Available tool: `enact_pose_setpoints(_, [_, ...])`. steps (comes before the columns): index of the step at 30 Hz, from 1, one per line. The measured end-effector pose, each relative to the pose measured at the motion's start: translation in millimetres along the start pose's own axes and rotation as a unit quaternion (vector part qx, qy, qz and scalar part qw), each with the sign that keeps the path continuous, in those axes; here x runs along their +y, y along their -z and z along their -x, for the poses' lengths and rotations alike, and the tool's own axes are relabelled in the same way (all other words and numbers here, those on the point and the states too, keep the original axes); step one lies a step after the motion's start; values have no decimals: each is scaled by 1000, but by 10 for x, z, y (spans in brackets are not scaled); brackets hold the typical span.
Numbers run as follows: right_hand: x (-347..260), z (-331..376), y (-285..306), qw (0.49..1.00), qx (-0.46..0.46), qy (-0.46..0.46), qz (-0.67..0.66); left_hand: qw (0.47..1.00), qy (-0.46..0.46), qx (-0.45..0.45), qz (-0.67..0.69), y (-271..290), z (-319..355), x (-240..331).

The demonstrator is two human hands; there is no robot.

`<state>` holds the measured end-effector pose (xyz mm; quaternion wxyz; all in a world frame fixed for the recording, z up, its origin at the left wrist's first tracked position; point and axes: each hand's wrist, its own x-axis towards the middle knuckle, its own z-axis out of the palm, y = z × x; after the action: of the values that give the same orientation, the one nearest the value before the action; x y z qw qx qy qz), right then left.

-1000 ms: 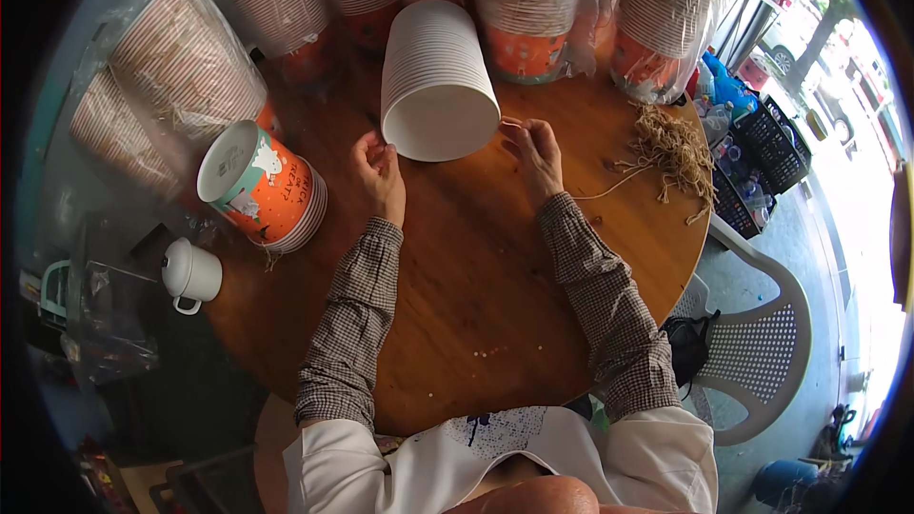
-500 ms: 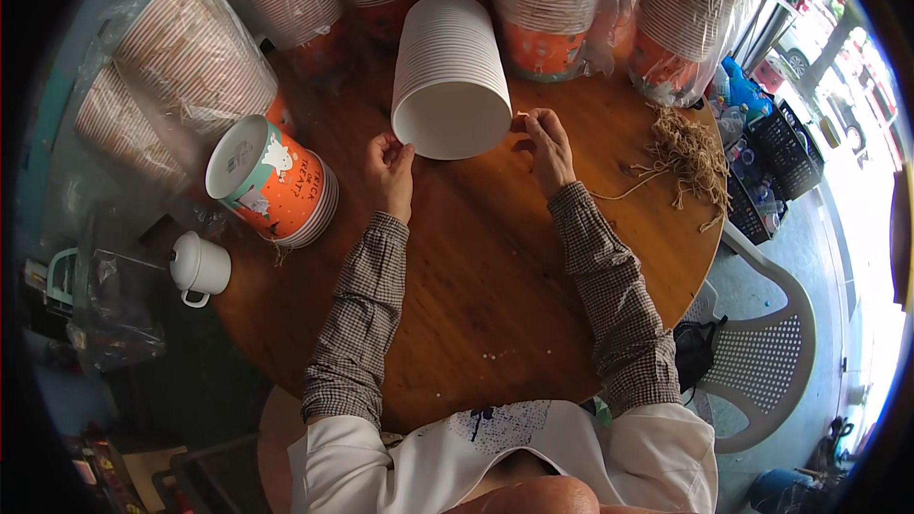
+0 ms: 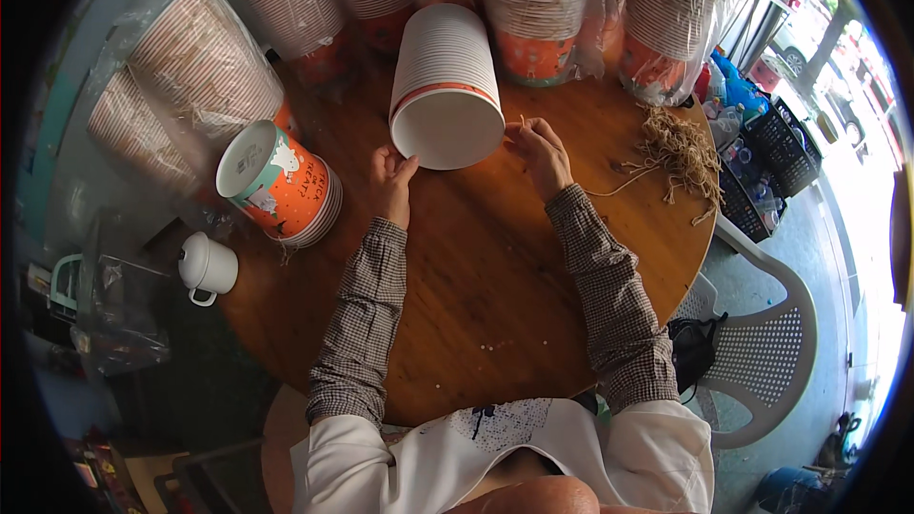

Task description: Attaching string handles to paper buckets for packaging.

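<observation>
A nested stack of white paper buckets (image 3: 444, 48) lies on its side on the round wooden table, its open mouth toward me. Just behind the front rim shows a narrow red-orange band. My left hand (image 3: 392, 186) is closed at the lower left of that rim, thumb against the edge. Close by the rim's right side, my right hand (image 3: 543, 157) is pinched, a small orange-tinted bit at its fingertips; I cannot make out what it is. To the left stands a short stack of orange and teal printed paper buckets (image 3: 286, 186), bottom up and tilted.
Plastic-wrapped bucket stacks (image 3: 205, 52) crowd the table's far side. A heap of tan twine (image 3: 681, 157) lies at the right, one strand trailing toward my right hand. A white lidded enamel mug (image 3: 209, 266) stands left, a plastic chair (image 3: 762, 352) and black crates (image 3: 776, 167) right.
The red-orange band behind the front rim has come into sight, the front bucket now standing slightly out from the stack. Both hands remain by the rim, and the whole view has shifted slightly.
</observation>
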<state>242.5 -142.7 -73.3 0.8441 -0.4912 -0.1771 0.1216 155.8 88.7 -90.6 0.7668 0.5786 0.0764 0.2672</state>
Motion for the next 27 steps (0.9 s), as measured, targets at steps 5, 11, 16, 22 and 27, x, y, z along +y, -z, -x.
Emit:
enact_pose_setpoints(5, [-78,51,131,995,1,-37,-96,1000,13,16,0,-17,27,-11])
enact_pose_setpoints(11, [-191,143,72,999,-8,-47,10,992,-39,38,-115,16,104,92])
enact_pose_setpoints(16, [-258,207,128,999,-3,-43,-33,990,-85,-17,-110,-40,272,177])
enact_pose_setpoints(22, [-292,501,25,996,-49,-68,-23,982,-171,-2,-85,282,196,102])
enact_pose_setpoints(27, [-360,734,-83,987,-129,-86,39,959,-182,81,-202,401,108,145])
